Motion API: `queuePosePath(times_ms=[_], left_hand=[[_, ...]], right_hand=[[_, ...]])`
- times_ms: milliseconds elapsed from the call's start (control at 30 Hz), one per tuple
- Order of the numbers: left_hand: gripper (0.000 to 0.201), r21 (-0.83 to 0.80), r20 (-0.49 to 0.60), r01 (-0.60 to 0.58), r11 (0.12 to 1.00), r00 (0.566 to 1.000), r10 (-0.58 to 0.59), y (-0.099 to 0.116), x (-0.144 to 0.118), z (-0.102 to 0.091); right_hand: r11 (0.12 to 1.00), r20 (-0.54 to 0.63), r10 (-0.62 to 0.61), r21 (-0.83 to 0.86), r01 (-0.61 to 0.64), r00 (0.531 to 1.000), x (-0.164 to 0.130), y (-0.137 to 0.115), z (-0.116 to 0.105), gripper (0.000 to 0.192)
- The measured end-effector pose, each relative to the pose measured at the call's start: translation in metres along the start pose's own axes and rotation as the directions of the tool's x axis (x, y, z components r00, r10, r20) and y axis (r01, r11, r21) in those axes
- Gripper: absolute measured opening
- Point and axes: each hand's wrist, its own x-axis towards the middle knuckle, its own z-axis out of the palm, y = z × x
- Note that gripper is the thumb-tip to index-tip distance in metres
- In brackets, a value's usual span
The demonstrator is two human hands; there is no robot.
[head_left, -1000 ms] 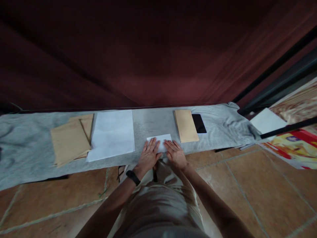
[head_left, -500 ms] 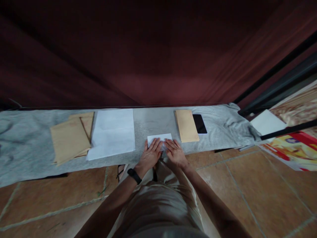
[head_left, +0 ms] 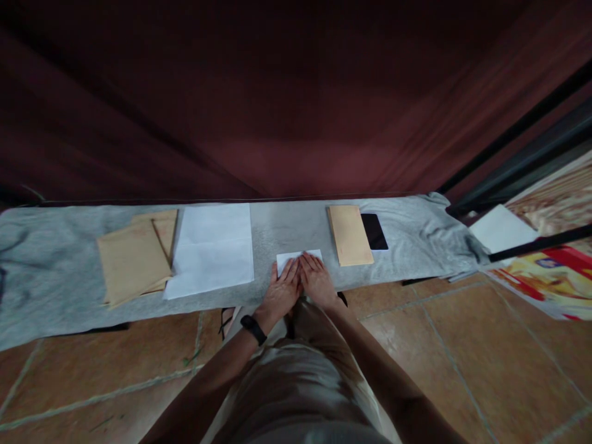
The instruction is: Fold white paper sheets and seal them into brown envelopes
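I see a long counter (head_left: 55, 271) under grey cloth against a dark red curtain (head_left: 277, 92), tiled floor (head_left: 462, 345) at its near edge. Bare cloth lies between the large white sheet (head_left: 210, 250) at left and the tan envelope (head_left: 350, 234) at right. There my left hand (head_left: 281, 293) and right hand (head_left: 317, 280) lie flat, fingers spread, touching, pressing a small folded white paper (head_left: 296, 258).

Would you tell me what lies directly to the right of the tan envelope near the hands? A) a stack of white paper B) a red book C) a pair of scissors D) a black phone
D: the black phone lies flat against the right edge of the tan envelope on the grey cloth.
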Motion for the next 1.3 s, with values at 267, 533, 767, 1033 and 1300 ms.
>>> queuePosePath(times_ms=[267, 533, 767, 1033, 1300], left_hand=[[0.053, -0.047, -0.001, -0.003, 0.999, 1.000, 0.003, -0.008, 0.004, -0.007], [0.058, -0.042, -0.002, -0.064, 0.997, 0.998, 0.064, -0.020, 0.003, -0.008], [0.068, -0.021, 0.017, -0.104, 0.994, 0.994, 0.104, -0.023, 0.006, -0.014], [0.062, -0.008, 0.005, -0.097, 0.995, 0.995, 0.097, -0.023, 0.000, -0.016], [0.057, -0.019, 0.014, -0.081, 0.997, 0.997, 0.081, -0.021, -0.002, -0.016]], right_hand=[[1.000, -0.028, -0.007, -0.016, 0.006, 1.000, -0.011, 0.019, 0.002, 0.048], [1.000, -0.048, 0.022, -0.016, -0.022, 0.999, -0.014, 0.030, -0.006, 0.048], [1.000, -0.045, -0.009, -0.008, 0.009, 0.999, -0.011, 0.026, -0.005, 0.046], [1.000, -0.045, -0.003, -0.004, 0.003, 0.999, -0.009, 0.026, 0.000, 0.046], [0.999, -0.029, -0.038, 0.007, 0.038, 0.999, -0.014, 0.036, -0.004, 0.050]])
